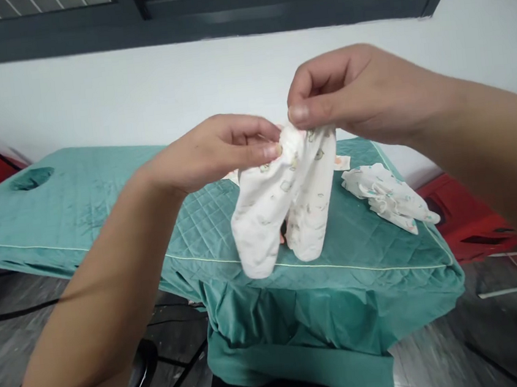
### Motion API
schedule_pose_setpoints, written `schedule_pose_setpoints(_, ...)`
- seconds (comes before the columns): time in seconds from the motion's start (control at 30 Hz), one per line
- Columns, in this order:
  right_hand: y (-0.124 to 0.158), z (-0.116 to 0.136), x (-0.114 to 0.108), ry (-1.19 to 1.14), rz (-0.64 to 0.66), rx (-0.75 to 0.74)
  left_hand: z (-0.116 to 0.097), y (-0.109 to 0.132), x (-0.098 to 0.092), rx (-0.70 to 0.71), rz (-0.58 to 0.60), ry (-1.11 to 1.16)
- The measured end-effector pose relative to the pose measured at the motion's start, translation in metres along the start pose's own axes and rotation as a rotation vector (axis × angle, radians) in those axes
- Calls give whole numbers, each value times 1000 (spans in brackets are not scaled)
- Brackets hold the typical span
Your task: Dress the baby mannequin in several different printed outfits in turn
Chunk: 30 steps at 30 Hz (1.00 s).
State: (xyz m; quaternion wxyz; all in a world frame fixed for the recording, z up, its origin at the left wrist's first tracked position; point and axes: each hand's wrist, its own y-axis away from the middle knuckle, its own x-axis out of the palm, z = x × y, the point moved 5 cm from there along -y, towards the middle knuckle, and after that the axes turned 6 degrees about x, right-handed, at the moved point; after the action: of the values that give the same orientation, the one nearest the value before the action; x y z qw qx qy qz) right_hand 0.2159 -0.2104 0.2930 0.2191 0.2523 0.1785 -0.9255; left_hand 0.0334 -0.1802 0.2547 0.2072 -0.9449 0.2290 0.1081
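Small white baby pants [268, 217] with a faint printed pattern hang over the table's front part, both legs dangling and the ends rounded like closed feet. My left hand [235, 143] pinches the waist at its left side between thumb and fingers. Higher and to the right, my right hand [335, 93] grips the other side of the waist, also in a pinch. Behind the pants, a pale cloth piece with orange marks [342, 162] shows only in part. To the right lies a crumpled white printed baby garment [385, 192] on the table.
The long table wears a teal quilted cover [206, 223] with a round hole [32, 179] at its left end. Red objects [468, 214] stand beyond the right end. A dark window frame [286, 15] crosses the white wall behind. Black cables [21, 312] run at the lower left.
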Motion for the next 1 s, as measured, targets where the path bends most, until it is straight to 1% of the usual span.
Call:
schedule_pose_setpoints(0.03, 2, 5, -3, 29, -19, -13, -1, 0, 0, -33, 46, -35)
schedule_pose_setpoints(0.1, 5, 12, -7, 97, -35, -17, -3, 0, 5, -65, 175, -71)
schedule_pose_setpoints(0.13, 6, 12, -8, 138, -39, -5, -5, 0, 4, -48, 169, -75)
schedule_pose_setpoints(0.2, 8, 8, -8, 212, -35, 38, -11, 0, 3, 16, 92, -74)
schedule_pose_setpoints(0.27, 10, -2, -7, 250, 12, 88, -14, 1, 3, 84, 20, -101)
schedule_pose_setpoints(0.33, 12, -14, -7, 276, 88, 107, -16, 3, 3, 148, -16, -194)
schedule_pose_setpoints(0.4, 16, -22, -12, 303, 131, 119, -17, 5, 1, 207, -28, -329)
schedule_pose_setpoints(0.5, 24, -28, -28, 355, 101, 199, -16, 9, -3, 257, -24, -481)
schedule_pose_setpoints(0.57, 30, -26, -36, 382, 31, 228, -16, 11, -7, 260, -46, -484)
schedule_pose_setpoints(0.6, 31, -22, -37, 381, -19, 223, -16, 12, -9, 262, -75, -460)
schedule_pose_setpoints(0.67, 32, -15, -33, 325, -124, 189, -19, 10, -11, 293, -174, -405)
schedule_pose_setpoints(0.73, 29, -9, -21, 198, -187, 139, -24, 7, -14, 356, -307, -367)
schedule_pose_setpoints(0.77, 25, -6, -12, 120, -193, 105, -26, 5, -16, 394, -381, -353)
schedule_pose_setpoints(0.87, 8, 2, 15, -69, -124, -10, -30, -1, -24, 490, -559, -316)
schedule_pose_setpoints(0.93, -5, 5, 30, -100, -64, -63, -30, -2, -33, 548, -650, -296)
schedule_pose_setpoints(1.0, -18, 4, 42, -91, -35, -111, -27, 0, -42, 597, -696, -271)
